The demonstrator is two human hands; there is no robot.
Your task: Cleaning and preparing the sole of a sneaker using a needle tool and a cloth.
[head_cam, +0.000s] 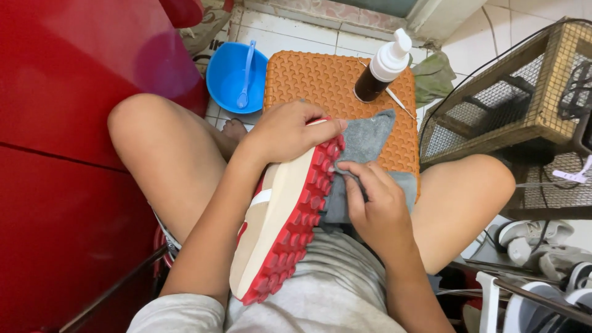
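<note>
1. A sneaker [280, 216] with a cream side and a red studded sole is held tilted on the lap, sole turned to the right; everything below is placed relative to it
2. The left hand [290, 132] is clamped over the sneaker's toe end, fingers wrapped across the sole edge
3. The right hand [376, 206] is closed on a grey cloth [367, 145], pinched against the sole studs just right of the sneaker
4. Beyond the toe an orange woven stool [320, 77] is seen, serving as a worktop — a brown pump bottle [381, 68] with a white top stands on it
5. Further beyond, to the left, a blue bowl [229, 77] with a blue brush [245, 74] rests on the tiled floor
6. Progress is judged as mid-way: the sole near the toe is being wiped — whether the heel studs are clean cannot be told
</note>
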